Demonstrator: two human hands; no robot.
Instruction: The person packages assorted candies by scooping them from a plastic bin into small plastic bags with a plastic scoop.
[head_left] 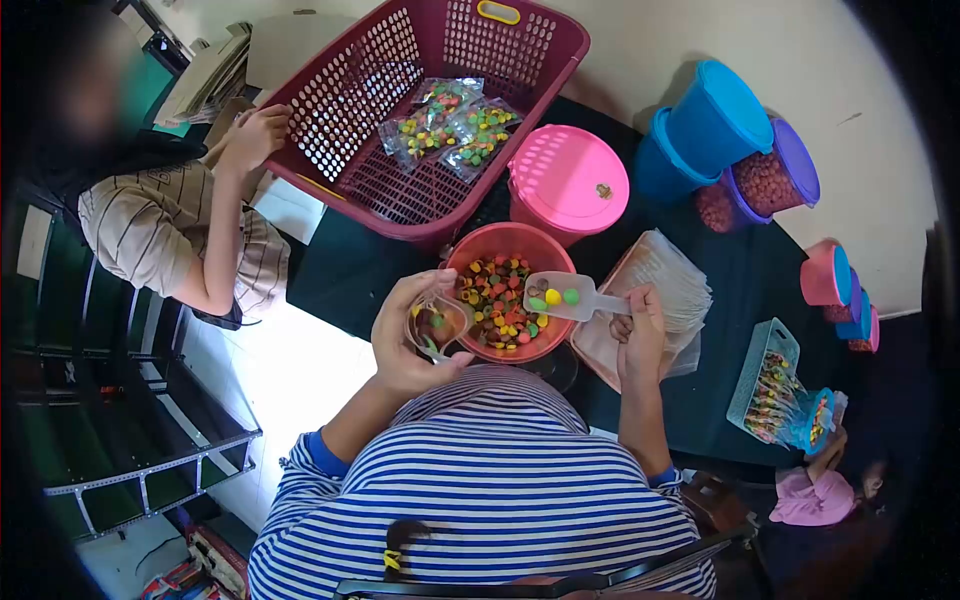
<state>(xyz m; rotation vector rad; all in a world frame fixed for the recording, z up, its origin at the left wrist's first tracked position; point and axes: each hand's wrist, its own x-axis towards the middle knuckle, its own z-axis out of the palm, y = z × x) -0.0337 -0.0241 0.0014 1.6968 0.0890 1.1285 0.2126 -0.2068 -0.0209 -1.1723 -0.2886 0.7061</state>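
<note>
My left hand (pixel 408 335) is wrapped round a small clear cup (pixel 437 325) with a few coloured candies in it, held at the left rim of a red-orange bowl (pixel 552 240). Red, yellow, green and brown candies (pixel 498 300) fill much of that bowl. In my right hand (pixel 640 335) is the handle of a translucent white plastic scoop (pixel 562 296), which hangs over the bowl's right side. Several green, yellow and brown candies lie in the scoop. A stack of clear plastic bags (pixel 660 285) in a tray lies just beyond my right hand.
A maroon basket (pixel 400 225) with filled candy bags (pixel 455 130) stands at the far left, beside a pink lidded tub (pixel 570 180). Blue tubs (pixel 715 120) line the wall. A teal basket (pixel 760 380) stands at right. Another person's hand (pixel 258 138) touches the maroon basket.
</note>
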